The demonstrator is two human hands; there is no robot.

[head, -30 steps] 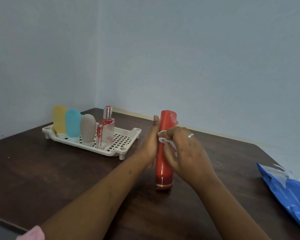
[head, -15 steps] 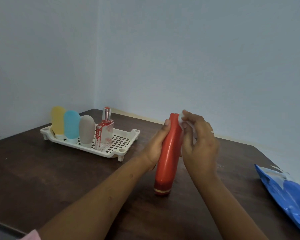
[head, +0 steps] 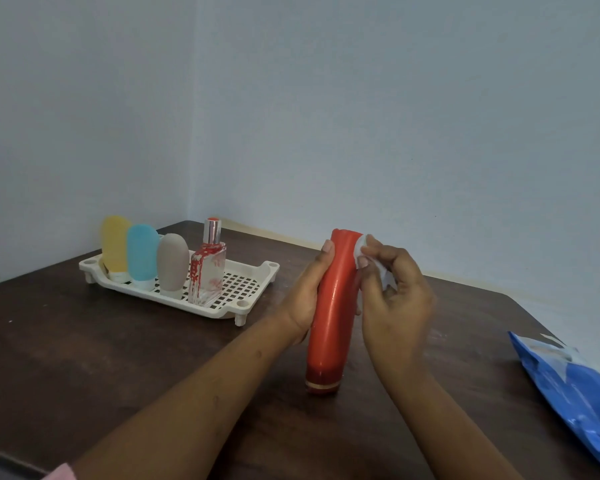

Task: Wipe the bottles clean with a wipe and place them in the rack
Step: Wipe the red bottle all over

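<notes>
A tall red bottle stands cap-down on the dark wooden table, leaning slightly right. My left hand grips its left side around the middle. My right hand pinches a small white wipe against the bottle's upper right edge. To the left, a white perforated rack holds a yellow bottle, a blue bottle, a grey bottle and a clear glass perfume bottle with red marks, all upright.
A blue wipes packet lies at the right table edge. The rack's right half has open grid space. Light walls meet in a corner behind the table.
The wipe moved from the bottle's middle up to its top end. The bottle tilted right half a second ago and now stands nearer upright. My left hand kept its hold.
</notes>
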